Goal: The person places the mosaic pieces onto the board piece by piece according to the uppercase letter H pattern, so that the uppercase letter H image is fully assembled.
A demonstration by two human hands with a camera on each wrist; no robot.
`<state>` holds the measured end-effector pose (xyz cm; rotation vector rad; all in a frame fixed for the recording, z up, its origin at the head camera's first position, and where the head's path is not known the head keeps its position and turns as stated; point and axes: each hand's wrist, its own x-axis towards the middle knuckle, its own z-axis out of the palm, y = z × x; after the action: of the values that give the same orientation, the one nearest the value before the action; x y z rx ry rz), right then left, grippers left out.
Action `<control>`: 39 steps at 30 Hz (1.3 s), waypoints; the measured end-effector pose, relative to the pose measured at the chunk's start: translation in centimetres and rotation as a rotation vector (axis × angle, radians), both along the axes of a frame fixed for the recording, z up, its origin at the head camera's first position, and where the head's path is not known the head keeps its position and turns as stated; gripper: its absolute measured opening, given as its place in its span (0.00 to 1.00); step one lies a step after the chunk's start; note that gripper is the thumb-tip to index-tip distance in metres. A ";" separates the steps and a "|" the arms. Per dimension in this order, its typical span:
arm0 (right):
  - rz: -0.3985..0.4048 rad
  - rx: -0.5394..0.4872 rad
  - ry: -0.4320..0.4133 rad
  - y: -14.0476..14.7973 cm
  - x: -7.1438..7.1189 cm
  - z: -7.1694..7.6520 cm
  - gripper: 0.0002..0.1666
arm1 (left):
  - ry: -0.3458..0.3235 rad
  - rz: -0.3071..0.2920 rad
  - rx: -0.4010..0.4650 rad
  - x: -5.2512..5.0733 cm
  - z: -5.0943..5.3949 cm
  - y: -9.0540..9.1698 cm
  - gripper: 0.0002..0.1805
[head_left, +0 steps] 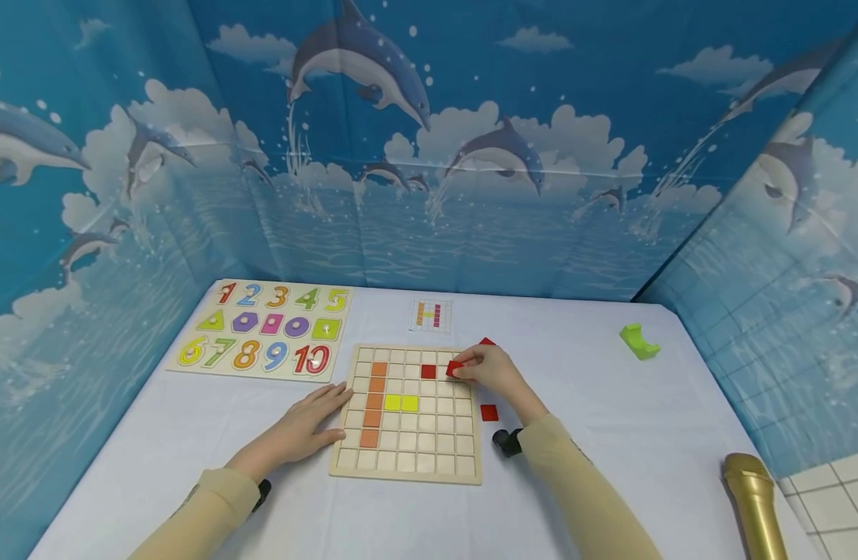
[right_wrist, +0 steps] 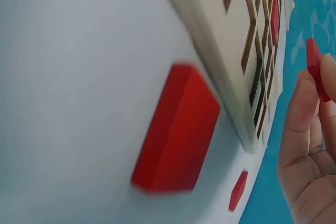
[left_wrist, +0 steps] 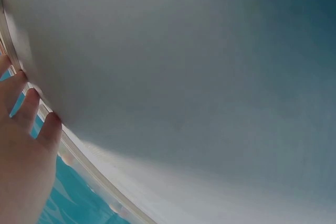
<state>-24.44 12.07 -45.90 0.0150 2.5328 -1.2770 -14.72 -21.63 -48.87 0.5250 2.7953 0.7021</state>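
Observation:
A wooden grid board (head_left: 406, 463) lies on the table, with a column of orange square tiles (head_left: 374, 401), two yellow tiles (head_left: 401, 403) and one red tile (head_left: 429, 372) in its cells. My right hand (head_left: 497, 370) pinches another red square tile (right_wrist: 315, 66) between thumb and fingers, above the board's upper right corner. Against the board's left edge rests my left hand (head_left: 304, 426), fingers extended and spread; the left wrist view shows its fingertips at the rim. Two loose red tiles lie to the board's right, one close to its edge (head_left: 489, 413), one partly hidden behind the right hand (head_left: 488, 341).
Behind the board lies a small pattern card (head_left: 432, 315). A number and shape puzzle board (head_left: 260, 330) sits at the back left. Farther right are a green curved piece (head_left: 639, 341) and a gold microphone (head_left: 754, 502). A dolphin-print curtain (head_left: 429, 218) surrounds the white table.

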 end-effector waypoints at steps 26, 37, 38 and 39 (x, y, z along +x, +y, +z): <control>0.128 0.091 0.059 -4.3 1.5 -0.2 0.04 | -0.005 -0.001 0.001 0.0 0.0 0.0 0.37; 0.169 0.174 0.145 -4.9 1.6 -0.2 0.07 | -0.014 0.007 0.001 0.1 0.1 0.1 0.37; 0.167 0.184 0.137 -5.0 1.6 -0.2 0.08 | -0.014 0.007 0.000 0.1 0.2 0.1 0.37; 0.167 0.196 0.133 -5.1 1.6 -0.2 0.08 | -0.014 0.008 -0.001 0.1 0.2 0.1 0.37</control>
<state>-22.82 7.02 -46.09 -0.2411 2.6971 -0.9942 -14.66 -21.55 -48.70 0.5072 2.7857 0.7033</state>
